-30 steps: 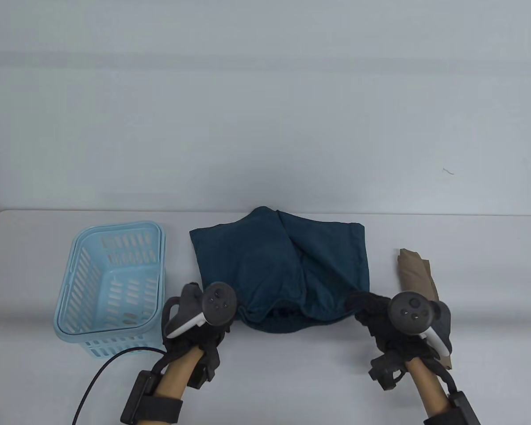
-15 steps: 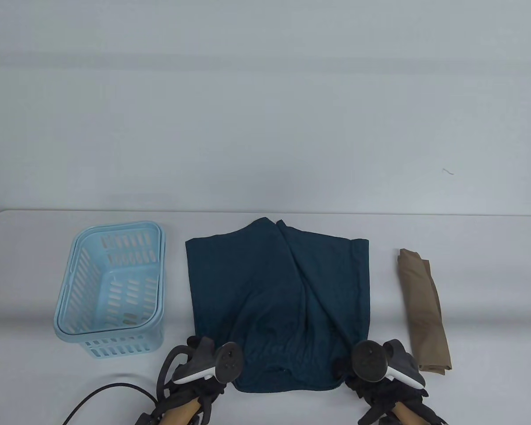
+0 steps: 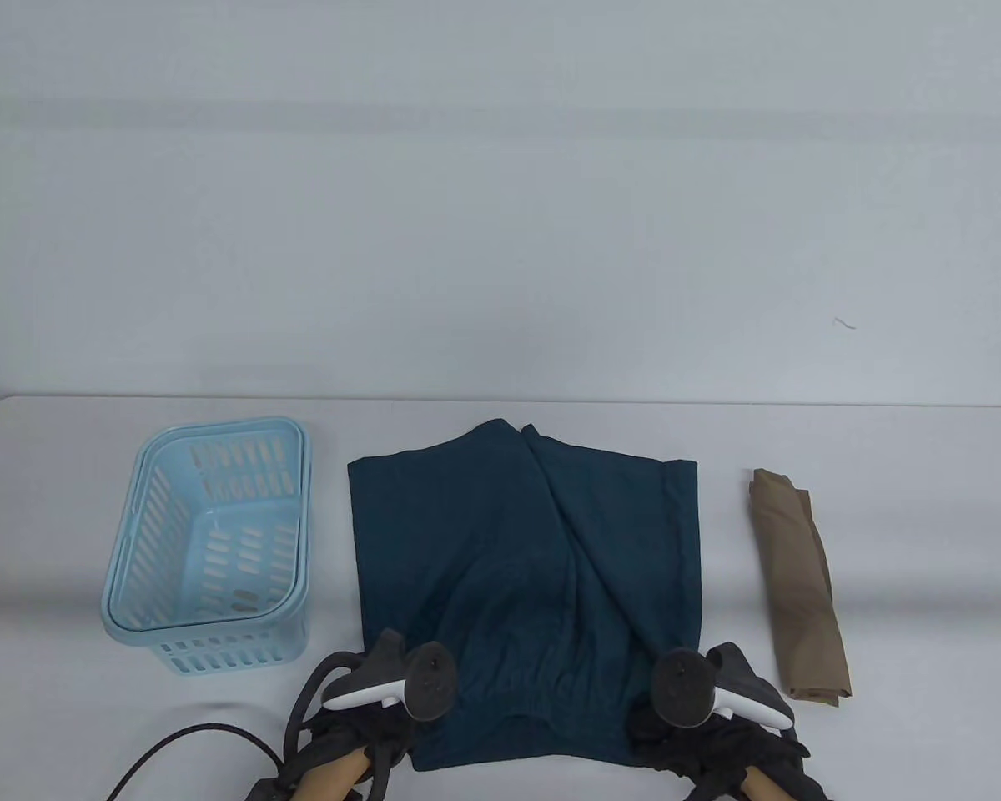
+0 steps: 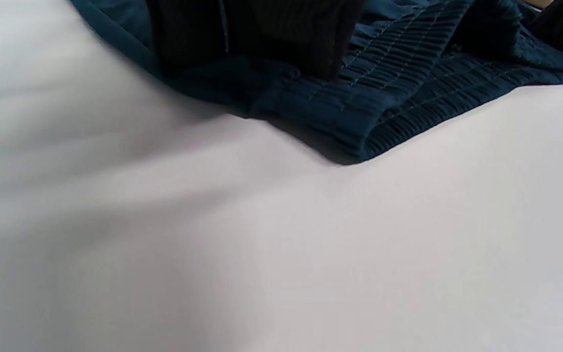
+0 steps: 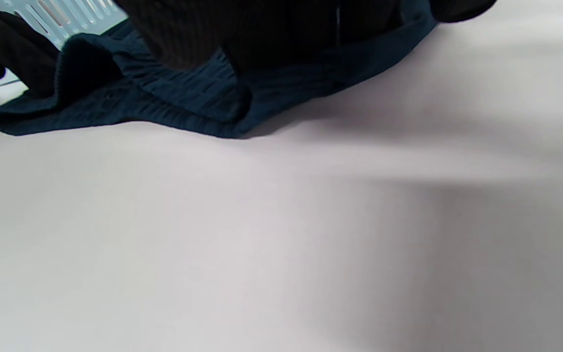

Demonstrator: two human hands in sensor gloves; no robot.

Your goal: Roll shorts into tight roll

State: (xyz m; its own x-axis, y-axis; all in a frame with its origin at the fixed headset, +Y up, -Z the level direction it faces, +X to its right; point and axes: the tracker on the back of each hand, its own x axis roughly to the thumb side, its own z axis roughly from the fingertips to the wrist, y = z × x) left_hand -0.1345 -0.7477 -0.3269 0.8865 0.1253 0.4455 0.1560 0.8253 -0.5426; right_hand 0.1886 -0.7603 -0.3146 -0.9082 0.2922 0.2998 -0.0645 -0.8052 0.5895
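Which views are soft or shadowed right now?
Table view: sharp, evenly lit, soft band of shadow across the table. Left wrist view: shorts waistband crisp, near table smeared and shaded. Right wrist view: glove fingers almost black, shadow at right.

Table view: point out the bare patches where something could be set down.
Bare table: the far strip behind the basket, teal shorts and tan cloth; the right end beyond that cloth; the near-left corner, apart from a cable. Crowded: the near edge, both hands on the waistband.
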